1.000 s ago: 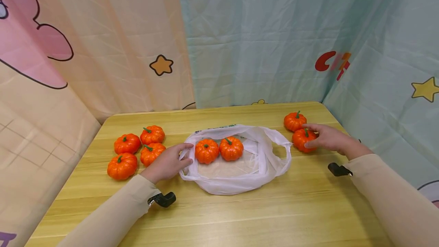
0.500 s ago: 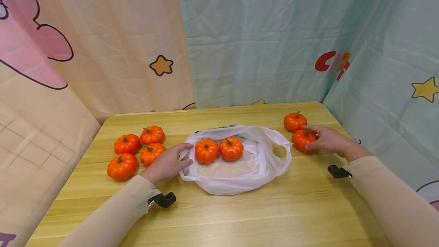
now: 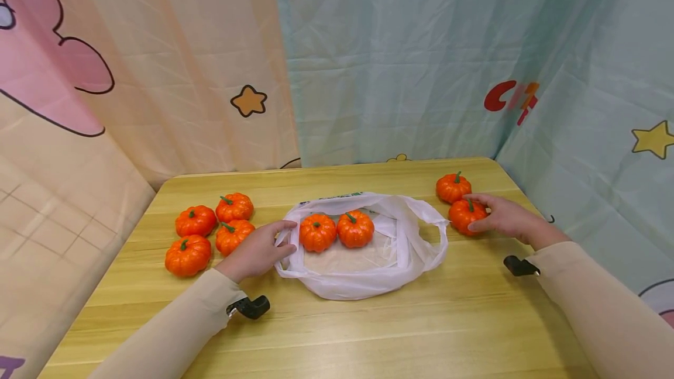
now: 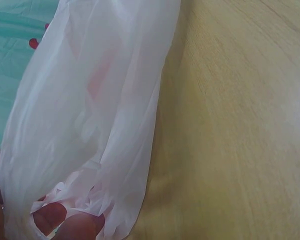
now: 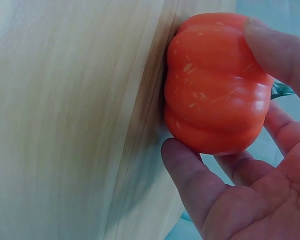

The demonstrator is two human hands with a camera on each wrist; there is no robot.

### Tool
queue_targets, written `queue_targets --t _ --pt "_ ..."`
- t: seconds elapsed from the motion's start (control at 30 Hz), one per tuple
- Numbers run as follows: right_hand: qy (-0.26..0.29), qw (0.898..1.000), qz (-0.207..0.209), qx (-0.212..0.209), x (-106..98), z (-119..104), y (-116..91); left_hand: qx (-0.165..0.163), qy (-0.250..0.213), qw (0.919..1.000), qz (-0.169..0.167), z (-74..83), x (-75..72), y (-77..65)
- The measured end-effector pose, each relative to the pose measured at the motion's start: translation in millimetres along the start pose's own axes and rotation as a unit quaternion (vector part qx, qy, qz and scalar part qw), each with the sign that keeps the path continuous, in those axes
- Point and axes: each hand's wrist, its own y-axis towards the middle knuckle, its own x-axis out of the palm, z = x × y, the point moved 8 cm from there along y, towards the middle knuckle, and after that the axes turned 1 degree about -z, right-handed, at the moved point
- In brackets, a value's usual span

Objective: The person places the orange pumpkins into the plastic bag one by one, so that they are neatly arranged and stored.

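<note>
A white plastic bag [image 3: 363, 286] lies spread in the middle of the wooden table, its mouth facing up. Two small orange pumpkins, a left one [image 3: 317, 234] and a right one [image 3: 355, 230], sit side by side inside it. At the bag's left handle, my left hand [image 3: 256, 251] grips the plastic; its fingertips [image 4: 80, 226] show through the handle loop in the left wrist view. My right hand [image 3: 509, 218] holds a pumpkin [image 5: 217, 85] on the right side, thumb on one side and fingers round the other. That pumpkin sits close against the tabletop.
Behind the held pumpkin stands another pumpkin [image 3: 453, 187]. Several more pumpkins [image 3: 196, 221] are grouped at the table's left, close to my left forearm. The bag's right handle [image 3: 437, 241] flops toward the right hand. Printed curtains [image 3: 389, 63] enclose the table's back and sides.
</note>
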Motion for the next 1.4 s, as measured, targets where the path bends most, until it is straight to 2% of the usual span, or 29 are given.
queue_targets --t 1.03,1.4 --pt "0.017 1.000 0.005 0.001 1.2 1.8 -0.4 -0.006 -0.002 1.0000 -0.001 -1.4 1.4 0.6" --pt "0.014 1.000 0.007 0.007 1.3 0.0 -1.5 0.008 0.003 0.9999 0.008 0.6 0.3 -0.1"
